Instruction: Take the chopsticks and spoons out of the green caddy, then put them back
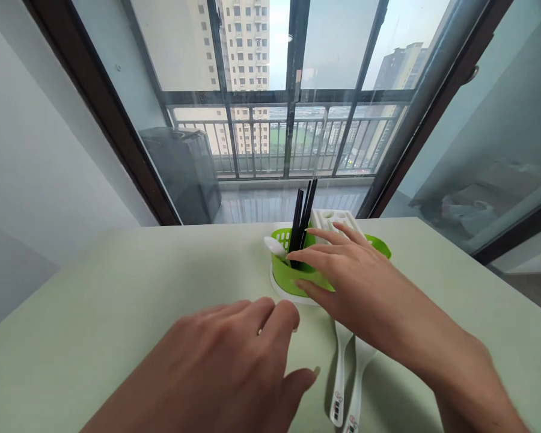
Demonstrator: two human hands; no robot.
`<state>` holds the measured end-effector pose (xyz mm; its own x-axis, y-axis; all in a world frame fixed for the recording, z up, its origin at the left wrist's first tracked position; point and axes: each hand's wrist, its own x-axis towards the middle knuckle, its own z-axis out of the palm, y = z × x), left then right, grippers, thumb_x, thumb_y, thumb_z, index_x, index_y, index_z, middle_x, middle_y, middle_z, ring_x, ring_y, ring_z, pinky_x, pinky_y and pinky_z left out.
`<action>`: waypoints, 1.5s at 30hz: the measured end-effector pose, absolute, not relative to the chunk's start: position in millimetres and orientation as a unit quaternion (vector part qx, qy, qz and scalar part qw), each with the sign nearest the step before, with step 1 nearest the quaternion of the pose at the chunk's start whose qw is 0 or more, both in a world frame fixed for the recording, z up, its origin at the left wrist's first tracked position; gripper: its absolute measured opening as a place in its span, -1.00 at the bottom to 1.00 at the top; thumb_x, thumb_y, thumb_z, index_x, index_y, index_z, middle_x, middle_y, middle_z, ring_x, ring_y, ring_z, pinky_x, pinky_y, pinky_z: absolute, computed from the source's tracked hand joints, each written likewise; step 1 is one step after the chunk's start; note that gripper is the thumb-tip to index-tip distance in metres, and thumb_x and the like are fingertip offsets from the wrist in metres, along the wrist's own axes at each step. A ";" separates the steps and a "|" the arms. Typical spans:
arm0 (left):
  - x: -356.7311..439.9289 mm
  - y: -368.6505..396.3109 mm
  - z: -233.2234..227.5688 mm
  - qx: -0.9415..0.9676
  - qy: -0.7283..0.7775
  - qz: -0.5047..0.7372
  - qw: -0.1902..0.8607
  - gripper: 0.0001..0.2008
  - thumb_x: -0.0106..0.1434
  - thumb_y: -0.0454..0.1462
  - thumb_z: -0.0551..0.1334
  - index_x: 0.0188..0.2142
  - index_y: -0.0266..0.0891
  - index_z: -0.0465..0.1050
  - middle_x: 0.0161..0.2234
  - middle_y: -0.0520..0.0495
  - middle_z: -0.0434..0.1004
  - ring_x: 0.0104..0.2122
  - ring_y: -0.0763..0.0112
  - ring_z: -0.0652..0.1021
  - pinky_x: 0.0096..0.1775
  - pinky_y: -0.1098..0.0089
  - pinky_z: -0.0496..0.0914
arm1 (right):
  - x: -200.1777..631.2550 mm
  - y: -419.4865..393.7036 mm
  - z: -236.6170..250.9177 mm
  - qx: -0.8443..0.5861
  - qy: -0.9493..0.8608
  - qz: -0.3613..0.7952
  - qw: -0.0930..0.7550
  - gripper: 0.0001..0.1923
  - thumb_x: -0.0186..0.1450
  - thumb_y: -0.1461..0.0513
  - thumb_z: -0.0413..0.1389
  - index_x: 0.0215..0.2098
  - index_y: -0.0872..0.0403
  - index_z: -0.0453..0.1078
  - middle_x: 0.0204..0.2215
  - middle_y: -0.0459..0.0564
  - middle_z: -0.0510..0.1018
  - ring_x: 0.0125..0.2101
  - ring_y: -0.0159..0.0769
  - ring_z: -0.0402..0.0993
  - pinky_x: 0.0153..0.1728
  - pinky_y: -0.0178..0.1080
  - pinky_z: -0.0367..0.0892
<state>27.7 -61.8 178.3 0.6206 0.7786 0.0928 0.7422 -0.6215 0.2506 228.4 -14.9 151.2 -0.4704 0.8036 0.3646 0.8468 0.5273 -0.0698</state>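
Right hand (356,282) open, fingers spread over the green holder (288,273) with black chopsticks (303,216). Left hand (234,361) open, empty, above table (94,300). Two white spoons (349,373) lie under the right wrist.

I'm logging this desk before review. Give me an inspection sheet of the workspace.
Surface: pale green table, bare at left.
Job's things: green holder on a white base, black chopsticks upright in it, a white spoon at its left rim; two white spoons flat in front.
Clutter: nothing seen.
Grippers: right hand spread over the holder; left hand open above the table, holding nothing.
Cables: nothing seen.
Surroundings: glass door, balcony railing, tower blocks beyond.
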 end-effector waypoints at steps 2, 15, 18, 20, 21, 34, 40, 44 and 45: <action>28.1 -60.6 178.0 0.894 0.432 0.077 0.088 -0.80 0.40 -0.15 0.14 -0.23 -0.14 0.51 -0.37 0.00 0.59 -0.45 0.33 0.57 -0.38 0.39 0.39 | 229.6 -15.5 155.7 -0.488 -0.849 -0.065 0.192 -0.82 0.39 0.23 0.15 -0.10 -0.02 0.58 -0.20 0.00 0.70 0.08 -0.01 0.50 0.25 0.23 0.17; 110.3 -54.5 102.1 0.923 0.343 -0.157 0.075 -0.92 0.20 -0.32 0.31 -0.44 -0.20 0.51 -0.47 -0.10 0.54 -0.46 0.24 0.54 -0.51 0.32 0.22 | 234.6 -28.7 175.6 -0.526 -0.786 -0.041 0.322 -0.77 0.44 0.26 0.03 -0.19 -0.03 0.55 -0.28 -0.07 0.68 -0.23 -0.18 0.60 -0.05 -0.07 0.39; 128.9 -56.2 81.4 0.917 0.344 -0.180 0.090 -0.94 0.15 -0.28 0.36 -0.41 -0.18 0.51 -0.45 -0.11 0.54 -0.41 0.21 0.55 -0.52 0.30 0.20 | 236.1 -30.4 176.9 -0.527 -0.786 -0.037 0.320 -0.77 0.43 0.26 0.03 -0.18 -0.04 0.55 -0.31 -0.10 0.68 -0.27 -0.20 0.61 -0.04 -0.08 0.38; 135.2 -58.6 68.9 0.914 0.351 -0.180 0.098 -0.91 0.09 -0.25 0.39 -0.41 -0.17 0.51 -0.45 -0.12 0.53 -0.41 0.19 0.55 -0.53 0.28 0.19 | 237.3 -30.7 177.5 -0.525 -0.787 -0.033 0.323 -0.76 0.43 0.27 0.03 -0.18 -0.05 0.55 -0.34 -0.11 0.67 -0.29 -0.22 0.60 -0.03 -0.07 0.37; 136.5 -60.2 62.2 0.915 0.351 -0.172 0.098 -0.91 0.08 -0.25 0.39 -0.42 -0.17 0.51 -0.46 -0.12 0.52 -0.42 0.18 0.55 -0.52 0.26 0.20 | 237.8 -30.6 177.8 -0.523 -0.787 -0.031 0.325 -0.76 0.43 0.27 0.03 -0.18 -0.05 0.55 -0.35 -0.12 0.67 -0.30 -0.22 0.59 -0.03 -0.07 0.37; 89.0 -47.0 84.1 0.942 0.330 -0.028 0.056 -0.84 0.32 -0.31 0.16 -0.40 -0.19 0.45 -0.45 -0.08 0.52 -0.43 0.24 0.52 -0.43 0.26 0.25 | 241.4 -33.5 182.4 -0.519 -0.780 -0.053 0.346 -0.76 0.42 0.25 0.02 -0.18 -0.05 0.56 -0.30 -0.08 0.67 -0.39 -0.26 0.57 -0.16 -0.13 0.42; 58.4 -29.4 167.5 0.883 0.426 0.055 0.188 -0.71 0.40 -0.22 0.15 -0.47 -0.18 0.41 -0.53 0.08 0.48 -0.51 0.44 0.47 -0.48 0.40 0.25 | 243.0 -35.9 186.7 -0.538 -0.744 -0.072 0.390 -0.79 0.43 0.18 0.04 -0.08 -0.05 0.50 -0.16 -0.01 0.67 -0.26 -0.16 0.61 -0.25 -0.17 0.45; 44.5 -20.1 186.5 0.839 0.455 0.164 0.249 -0.71 0.45 -0.13 0.08 -0.28 -0.14 0.51 -0.51 0.09 0.53 -0.57 0.49 0.47 -0.50 0.44 0.34 | 241.1 -36.3 187.6 -0.524 -0.733 -0.043 0.432 -0.65 0.44 0.11 0.04 0.17 -0.07 0.38 0.01 0.06 0.60 -0.16 -0.11 0.61 -0.36 -0.23 0.47; 42.6 -18.7 188.4 0.832 0.456 0.185 0.256 -0.71 0.45 -0.11 0.08 -0.24 -0.14 0.53 -0.49 0.08 0.55 -0.56 0.49 0.49 -0.48 0.44 0.37 | 240.5 -36.6 187.6 -0.521 -0.733 -0.027 0.436 -0.60 0.45 0.10 0.03 0.23 -0.08 0.32 0.02 0.06 0.60 -0.15 -0.11 0.61 -0.36 -0.23 0.48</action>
